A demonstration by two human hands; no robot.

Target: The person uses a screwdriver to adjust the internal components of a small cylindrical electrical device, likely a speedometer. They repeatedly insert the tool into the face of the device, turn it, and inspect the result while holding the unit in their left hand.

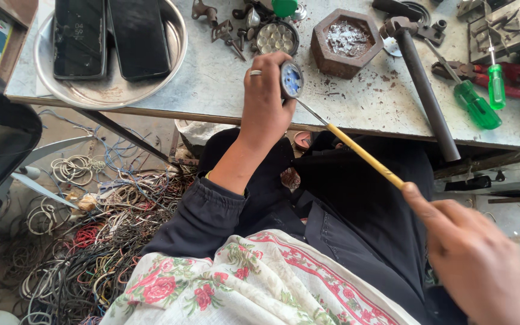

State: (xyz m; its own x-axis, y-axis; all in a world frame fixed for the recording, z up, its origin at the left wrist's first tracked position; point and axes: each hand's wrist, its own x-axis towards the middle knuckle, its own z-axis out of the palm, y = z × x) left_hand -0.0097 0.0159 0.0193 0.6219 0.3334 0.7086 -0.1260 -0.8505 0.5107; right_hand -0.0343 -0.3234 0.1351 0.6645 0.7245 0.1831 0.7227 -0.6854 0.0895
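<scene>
**Two hands on a small round part at the bench edge**

The left hand reaches forward from a dark sleeve, forearm rising from the lap toward the workbench, wrist bent slightly so the back of the hand faces the camera. Its fingers are curled shut around a small round metal part with a blue face, held upright just above the bench's near edge; a ring sits on one finger. The right hand is low and close to the camera, well back from the bench, fingers closed around the rear end of a yellow-handled tool. The tool's thin metal shaft runs diagonally up from that hand and meets the lower edge of the round part.

On the bench beyond the round part stands a hexagonal wooden block holding metal scraps, and beside it a small round tin of shiny discs. To the right of the block lies a hammer, its handle reaching over the bench edge, with two green-handled screwdrivers further right. Far left on the bench, a round metal tray holds two dark phones. Below the bench on the left, a heap of tangled wires covers the floor.
</scene>
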